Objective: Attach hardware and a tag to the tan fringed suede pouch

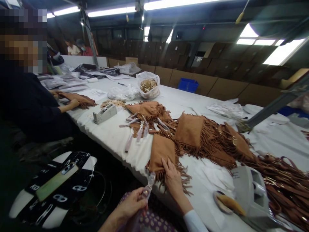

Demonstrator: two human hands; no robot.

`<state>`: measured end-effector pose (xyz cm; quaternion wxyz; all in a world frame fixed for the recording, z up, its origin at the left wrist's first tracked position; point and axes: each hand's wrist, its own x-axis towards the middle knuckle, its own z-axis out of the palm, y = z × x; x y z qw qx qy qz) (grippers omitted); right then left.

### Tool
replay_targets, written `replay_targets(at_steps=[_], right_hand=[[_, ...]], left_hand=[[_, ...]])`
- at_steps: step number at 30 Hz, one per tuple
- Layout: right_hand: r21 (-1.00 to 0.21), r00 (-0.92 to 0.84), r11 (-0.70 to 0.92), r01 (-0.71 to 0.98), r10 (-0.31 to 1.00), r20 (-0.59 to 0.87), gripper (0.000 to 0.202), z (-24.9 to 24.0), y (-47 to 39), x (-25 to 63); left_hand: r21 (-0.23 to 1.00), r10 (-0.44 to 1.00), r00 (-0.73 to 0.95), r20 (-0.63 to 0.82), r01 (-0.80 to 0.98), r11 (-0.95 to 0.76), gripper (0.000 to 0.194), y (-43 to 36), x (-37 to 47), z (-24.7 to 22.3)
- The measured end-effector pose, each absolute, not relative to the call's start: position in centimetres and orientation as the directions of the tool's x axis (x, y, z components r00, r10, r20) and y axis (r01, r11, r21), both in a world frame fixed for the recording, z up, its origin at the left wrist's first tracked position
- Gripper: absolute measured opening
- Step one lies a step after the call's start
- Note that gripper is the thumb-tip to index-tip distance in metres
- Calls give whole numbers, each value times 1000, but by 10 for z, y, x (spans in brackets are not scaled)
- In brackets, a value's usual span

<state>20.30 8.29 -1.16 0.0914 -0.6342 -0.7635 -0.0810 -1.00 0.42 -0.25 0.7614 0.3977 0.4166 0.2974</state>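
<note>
While the right hand (172, 175) lies spread on the front of a tan fringed bag (161, 148), its fingers extended and clasping nothing, the left hand (134, 203) is curled round a plastic-wrapped strap (151, 181) that reaches the bag's near left corner. That bag rests at the near edge of the white table (113, 135), just in front of the other fringed bags (189, 129), and that edge is what I'd watch. If the left hand tugged harder than the right one bears down, the whole thing could slide off towards the patterned cloth (156, 220) below.

The plastic looks slick and loosely wrinkled (thin stuff, by the look of it), so the strap might slip inside its cover, or the film might split under a hard pull. A sideways wrench would probably load that corner most, and the leather could mark there. Some of the fringe (185, 182) trails beside the right hand and could get creased or trapped if the palm shifted.

Other wrapped straps (138, 133) lie crossed near the bag's far left side, where they might snag one another. A grey tape dispenser (252, 193) stands well to the right; only a wide swing of that arm seems likely to knock it.
</note>
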Motion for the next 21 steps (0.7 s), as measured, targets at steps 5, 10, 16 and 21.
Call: replay_targets(at_steps=[5,10,16,21], right_hand=[[45,-226,224,974,916,332,66,-30,73,210],[30,-238,244,969,902,360,63,-32,70,210],[22,-248,259,966,892,378,62,-32,70,209],[-7,-250,276,961,882,399,58,-34,68,211]], left_hand=[[797,691,512,-511,-20,604,38,-30,-38,-55],[819,721,486,-494,-17,573,50,-48,-68,-70],[846,749,421,-512,97,524,54,-47,-77,-50],[921,910,221,-352,255,294,47,-17,-71,-51]])
